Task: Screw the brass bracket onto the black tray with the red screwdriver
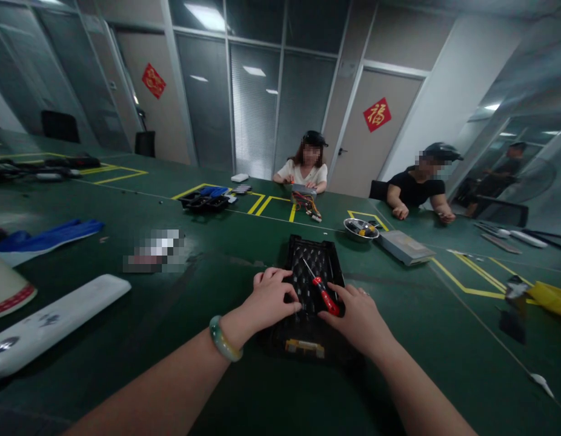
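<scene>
A black plastic tool case [303, 266] with a bumpy inner lining sits on the table directly before me. A screwdriver [325, 295] with a red and black handle lies slantwise over the lining, its thin shaft towards the far left. My left hand [274, 297] has its fingers bent over the case's left side, thumb inward. On the opposite side, my right hand [357, 312] holds the case's right edge, with thumb and forefinger either side of the screwdriver's handle end. A yellow latch [305, 347] shows at the near end. A green bangle [225, 339] circles my left wrist.
A long white object [57, 321] and blue gloves [48, 237] lie to the left. Ahead are a black tray [205, 200], a metal bowl [361, 229] and a grey box [405, 247]. Two people sit across the table, one behind a metal unit with coloured wires [305, 200].
</scene>
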### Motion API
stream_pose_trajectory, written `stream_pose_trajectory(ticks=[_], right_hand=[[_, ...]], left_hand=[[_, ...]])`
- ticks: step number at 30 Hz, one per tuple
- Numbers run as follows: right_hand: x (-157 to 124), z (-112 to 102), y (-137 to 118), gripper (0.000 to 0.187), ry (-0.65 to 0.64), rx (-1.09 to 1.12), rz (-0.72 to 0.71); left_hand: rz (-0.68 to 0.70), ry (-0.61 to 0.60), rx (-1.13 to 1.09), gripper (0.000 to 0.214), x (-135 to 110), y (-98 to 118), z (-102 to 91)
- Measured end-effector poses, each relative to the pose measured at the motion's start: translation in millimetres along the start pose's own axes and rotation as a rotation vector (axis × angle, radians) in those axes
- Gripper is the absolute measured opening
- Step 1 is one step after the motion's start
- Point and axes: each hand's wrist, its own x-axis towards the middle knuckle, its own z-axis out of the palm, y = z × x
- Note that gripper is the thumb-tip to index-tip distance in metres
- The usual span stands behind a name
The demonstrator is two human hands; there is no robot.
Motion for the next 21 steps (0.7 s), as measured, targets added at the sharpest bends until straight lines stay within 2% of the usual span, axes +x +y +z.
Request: stream_pose_trajectory(ticks=[5,9,13,18,21], right_hand=[[-1.0,-3.4,-0.6,0.054,-0.007,0.019,0.026],[-2.4,-7.3,-4.5,0.033,0.001,0.048,0.039],[-4.7,-10.6,-7.0,0.025,0.041,0.07,0.042],[-5.0,-11.1,-3.7,0.021,0.144,0.138,0.061],[-2.8,-10.4,0.2,0.023,0.193,0.307,0.131]], left_hand=[[0.032,-0.073,0.026,0.023,0.5,1.9,-7.1],[0.015,-0.128,0.058,0.019,0.8,4.2,-9.5],[0.012,-0.152,0.089,0.016,2.8,8.2,-11.0],[0.055,-0.139,0.12,0.014,5.9,11.9,-15.8],[0.075,-0.076,0.079,0.01,7.8,13.5,-20.9]])
